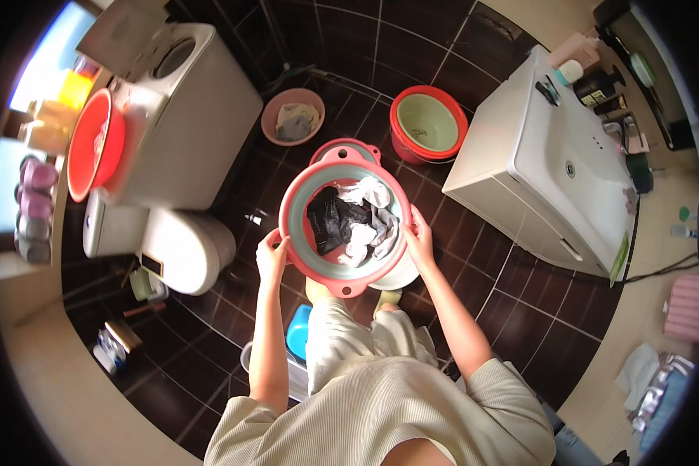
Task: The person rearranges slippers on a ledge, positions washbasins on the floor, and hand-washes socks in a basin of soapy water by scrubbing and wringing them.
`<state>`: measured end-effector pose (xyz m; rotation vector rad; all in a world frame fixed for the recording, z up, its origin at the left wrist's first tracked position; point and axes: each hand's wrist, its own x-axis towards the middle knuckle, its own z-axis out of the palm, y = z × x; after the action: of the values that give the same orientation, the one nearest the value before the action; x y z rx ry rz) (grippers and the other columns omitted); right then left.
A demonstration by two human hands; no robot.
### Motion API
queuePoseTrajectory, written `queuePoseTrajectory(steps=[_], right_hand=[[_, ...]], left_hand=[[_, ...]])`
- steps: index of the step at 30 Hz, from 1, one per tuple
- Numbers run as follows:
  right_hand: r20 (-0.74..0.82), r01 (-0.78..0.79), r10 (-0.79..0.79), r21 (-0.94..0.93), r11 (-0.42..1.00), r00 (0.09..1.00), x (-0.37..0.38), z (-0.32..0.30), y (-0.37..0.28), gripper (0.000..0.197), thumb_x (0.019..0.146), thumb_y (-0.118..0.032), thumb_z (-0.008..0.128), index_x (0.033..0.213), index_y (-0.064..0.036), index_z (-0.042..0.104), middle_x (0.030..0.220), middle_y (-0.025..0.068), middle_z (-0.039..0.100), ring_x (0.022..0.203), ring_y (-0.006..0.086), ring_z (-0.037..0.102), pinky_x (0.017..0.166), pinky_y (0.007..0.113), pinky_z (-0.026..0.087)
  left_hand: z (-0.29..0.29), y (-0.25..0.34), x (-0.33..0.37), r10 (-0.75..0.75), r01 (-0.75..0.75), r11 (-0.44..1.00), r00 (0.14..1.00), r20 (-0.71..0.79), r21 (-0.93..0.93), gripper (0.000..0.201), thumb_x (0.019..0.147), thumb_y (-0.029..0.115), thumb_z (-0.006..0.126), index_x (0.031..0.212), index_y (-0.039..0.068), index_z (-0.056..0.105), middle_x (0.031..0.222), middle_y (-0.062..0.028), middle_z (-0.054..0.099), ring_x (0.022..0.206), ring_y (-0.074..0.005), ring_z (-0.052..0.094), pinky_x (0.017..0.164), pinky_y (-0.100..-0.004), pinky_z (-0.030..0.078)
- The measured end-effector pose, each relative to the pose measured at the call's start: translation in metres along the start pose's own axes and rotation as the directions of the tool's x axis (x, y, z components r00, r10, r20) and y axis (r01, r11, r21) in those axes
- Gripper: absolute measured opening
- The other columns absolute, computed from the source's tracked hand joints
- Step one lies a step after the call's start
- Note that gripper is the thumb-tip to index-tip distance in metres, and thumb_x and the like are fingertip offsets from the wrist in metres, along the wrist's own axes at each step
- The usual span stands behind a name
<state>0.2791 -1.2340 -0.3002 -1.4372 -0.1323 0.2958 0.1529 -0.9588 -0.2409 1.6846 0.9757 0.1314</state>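
In front of my body I hold up a round pink and grey-green wash basin [301,247] with a holed tab at its far and near edges. My left hand [272,253] grips its left rim, and my right hand [419,239] grips the right rim. Inside lie a black garment [330,221], a white garment [367,191] and a grey one [384,227], bunched together. Beneath the far rim, part of another pink basin [348,144] shows; the held basin hides the rest.
A pink basin with cloths [269,116] and a red bucket [461,124] with a pale green inside stand on the tiled floor. Left are a washing machine [210,116] bearing a red basin [116,155], and a toilet [186,248]. A washbasin cabinet [489,179] stands right, a blue stool-like object [298,332] near my legs.
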Motion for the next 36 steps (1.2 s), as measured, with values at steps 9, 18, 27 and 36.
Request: queuePoseTrajectory(steps=[9, 18, 27, 36], right_hand=[[0.393, -0.082, 0.127, -0.128, 0.988, 0.911, -0.027, -0.01, 0.046, 0.053, 0.077, 0.0, 0.058, 0.125, 0.0017, 0.036, 0.08, 0.0021, 0.052, 0.067, 0.0057, 0.05, 0.058, 0.019, 0.042], [0.51, -0.116, 0.292, -0.349, 0.93, 0.809, -0.058, 0.011, 0.152, 0.043, 0.08, -0.008, 0.057, 0.12, 0.0014, 0.043, 0.069, -0.0004, 0.051, 0.056, 0.0031, 0.045, 0.05, 0.019, 0.038], [0.617, 0.129, 0.308, -0.56, 0.819, 0.724, -0.057, 0.059, 0.321, 0.039, 0.077, -0.013, 0.059, 0.114, -0.0034, 0.051, 0.069, 0.003, 0.057, 0.058, 0.0064, 0.054, 0.054, 0.022, 0.043], [0.743, 0.396, 0.303, -0.601, 0.694, 0.597, -0.04, 0.108, 0.492, 0.042, 0.071, -0.024, 0.062, 0.107, -0.0058, 0.051, 0.075, 0.0091, 0.058, 0.066, 0.0206, 0.058, 0.062, 0.032, 0.045]], left_hand=[[-0.005, -0.103, -0.097, -0.229, 0.189, 0.942, 0.966, -0.121, -0.278, 0.028, 0.081, 0.007, 0.053, 0.108, 0.0, 0.054, 0.086, -0.0082, 0.061, 0.064, -0.0157, 0.061, 0.053, -0.0261, 0.052], [0.0, -0.239, -0.135, -0.385, 0.273, 0.892, 0.877, -0.287, -0.36, 0.031, 0.074, 0.006, 0.06, 0.105, 0.001, 0.057, 0.085, -0.0054, 0.06, 0.057, -0.0103, 0.058, 0.046, -0.0213, 0.049], [0.026, -0.431, -0.099, -0.409, 0.249, 0.888, 0.812, -0.415, -0.387, 0.033, 0.074, 0.003, 0.059, 0.106, -0.001, 0.056, 0.085, -0.0064, 0.06, 0.061, -0.0138, 0.06, 0.048, -0.0239, 0.051], [0.055, -0.604, -0.036, -0.504, 0.377, 0.861, 0.72, -0.477, -0.34, 0.037, 0.086, 0.031, 0.044, 0.103, 0.001, 0.058, 0.081, -0.0124, 0.062, 0.068, -0.0218, 0.063, 0.061, -0.0311, 0.049]])
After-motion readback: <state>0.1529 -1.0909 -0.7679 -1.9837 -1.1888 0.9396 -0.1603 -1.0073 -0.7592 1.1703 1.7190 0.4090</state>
